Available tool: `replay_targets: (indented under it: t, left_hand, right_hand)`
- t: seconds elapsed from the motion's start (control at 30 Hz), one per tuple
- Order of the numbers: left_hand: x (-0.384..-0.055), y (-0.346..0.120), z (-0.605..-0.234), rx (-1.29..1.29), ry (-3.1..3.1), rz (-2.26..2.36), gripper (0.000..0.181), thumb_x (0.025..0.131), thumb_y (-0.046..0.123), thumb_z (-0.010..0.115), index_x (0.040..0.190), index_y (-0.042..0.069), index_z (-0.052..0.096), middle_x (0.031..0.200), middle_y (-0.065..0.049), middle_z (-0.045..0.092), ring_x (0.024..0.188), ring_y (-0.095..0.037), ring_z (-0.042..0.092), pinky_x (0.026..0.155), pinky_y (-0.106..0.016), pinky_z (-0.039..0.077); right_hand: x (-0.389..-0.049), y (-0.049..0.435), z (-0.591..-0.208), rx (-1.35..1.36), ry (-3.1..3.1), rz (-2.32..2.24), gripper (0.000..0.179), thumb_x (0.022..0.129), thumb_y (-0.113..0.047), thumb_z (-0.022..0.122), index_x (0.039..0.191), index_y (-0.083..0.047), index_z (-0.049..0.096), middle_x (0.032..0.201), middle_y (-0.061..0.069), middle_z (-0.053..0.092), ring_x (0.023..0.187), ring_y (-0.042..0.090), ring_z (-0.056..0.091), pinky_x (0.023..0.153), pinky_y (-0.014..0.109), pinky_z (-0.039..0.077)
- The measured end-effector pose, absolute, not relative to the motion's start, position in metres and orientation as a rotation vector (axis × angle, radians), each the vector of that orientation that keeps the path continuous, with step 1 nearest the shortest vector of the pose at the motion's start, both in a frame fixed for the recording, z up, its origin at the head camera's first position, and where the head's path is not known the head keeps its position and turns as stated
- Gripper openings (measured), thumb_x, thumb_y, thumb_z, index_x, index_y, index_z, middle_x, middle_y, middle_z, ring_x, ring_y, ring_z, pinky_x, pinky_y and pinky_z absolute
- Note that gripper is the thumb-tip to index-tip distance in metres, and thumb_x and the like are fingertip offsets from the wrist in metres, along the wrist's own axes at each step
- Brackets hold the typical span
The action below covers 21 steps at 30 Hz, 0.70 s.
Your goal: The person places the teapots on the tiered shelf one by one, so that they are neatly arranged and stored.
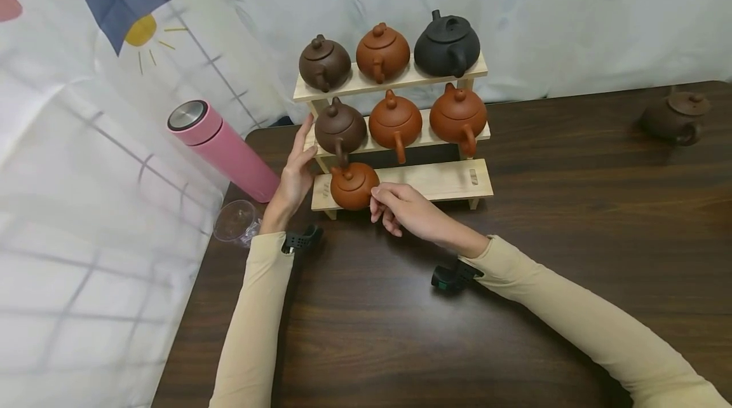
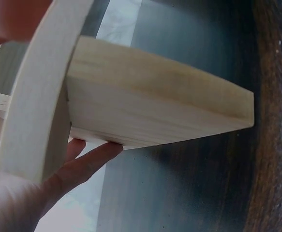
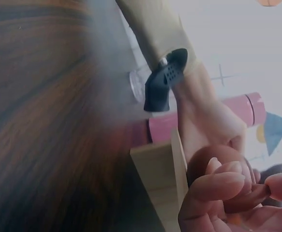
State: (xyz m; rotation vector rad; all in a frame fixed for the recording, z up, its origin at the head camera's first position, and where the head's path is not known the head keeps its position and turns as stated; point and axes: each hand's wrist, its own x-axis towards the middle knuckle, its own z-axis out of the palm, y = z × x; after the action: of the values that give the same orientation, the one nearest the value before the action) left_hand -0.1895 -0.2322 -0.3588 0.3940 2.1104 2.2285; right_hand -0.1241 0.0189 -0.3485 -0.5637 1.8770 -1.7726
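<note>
A small reddish-brown clay teapot (image 1: 352, 187) sits at the left end of the lowest shelf of a three-tier wooden rack (image 1: 440, 180). My right hand (image 1: 402, 206) pinches its handle (image 3: 248, 198) between thumb and fingers. Along the rack's left side lies my left hand (image 1: 293, 180), its fingers stretched out. In the left wrist view those fingertips (image 2: 112, 150) touch the rack's wooden side support (image 2: 145, 104). On the middle shelf stand a dark brown teapot (image 1: 340, 126) and two reddish-brown ones (image 1: 394, 117).
The top shelf bears a brown teapot (image 1: 325, 63), a reddish one (image 1: 383, 51) and a black one (image 1: 447, 46). Left of the rack are a pink flask (image 1: 234, 157) and a clear cup (image 1: 234, 222). Another dark teapot (image 1: 675, 117) stands far right. A white curtain (image 1: 600, 20) hangs behind.
</note>
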Motion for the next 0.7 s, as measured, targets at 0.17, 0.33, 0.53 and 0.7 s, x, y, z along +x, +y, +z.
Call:
replay_targets:
  t: [0.17,0.33,0.53,0.7]
  left_hand:
    - [-0.191,-0.232,-0.359,0.409,2.134,2.211,0.070,0.105,0.012,0.032,0.169,0.012,0.005,0.175,-0.002,-0.004,0.156,-0.016,0.002,0.124,-0.045,0.009]
    - [-0.189,-0.232,-0.359,0.396,2.136,2.190,0.070,0.105,0.014,0.032,0.169,0.013,0.003,0.174,-0.001,-0.004,0.156,-0.018,0.009,0.123,-0.044,0.014]
    - [-0.189,-0.233,-0.359,0.393,2.156,2.186,0.071,0.104,0.014,0.033,0.169,0.013,0.004,0.175,-0.002,-0.003,0.157,-0.016,0.002,0.125,-0.047,0.007]
    - [-0.189,-0.234,-0.358,0.396,2.172,2.167,0.070,0.105,0.015,0.032,0.170,0.014,0.005,0.175,0.000,-0.003,0.157,-0.016,0.001,0.125,-0.050,0.006]
  right_hand:
    - [-0.121,0.008,-0.351,-0.591,1.845,-1.744,0.035,0.115,-0.021,0.041,0.100,0.006,0.059,0.087,0.006,0.062,0.058,0.013,0.050,0.052,0.025,0.041]
    - [-0.119,-0.002,-0.352,-0.625,1.819,-1.711,0.037,0.114,-0.022,0.043,0.104,0.008,0.060,0.087,0.004,0.063,0.059,0.013,0.053,0.053,0.025,0.042]
    - [-0.116,-0.010,-0.350,-0.633,1.751,-1.690,0.037,0.115,-0.023,0.042,0.113,0.008,0.062,0.091,0.004,0.063,0.061,0.012,0.058,0.056,0.024,0.044]
    - [-0.114,-0.015,-0.348,-0.620,1.714,-1.705,0.036,0.115,-0.021,0.042,0.118,0.009,0.061,0.094,0.006,0.063,0.061,0.012,0.060,0.056,0.024,0.045]
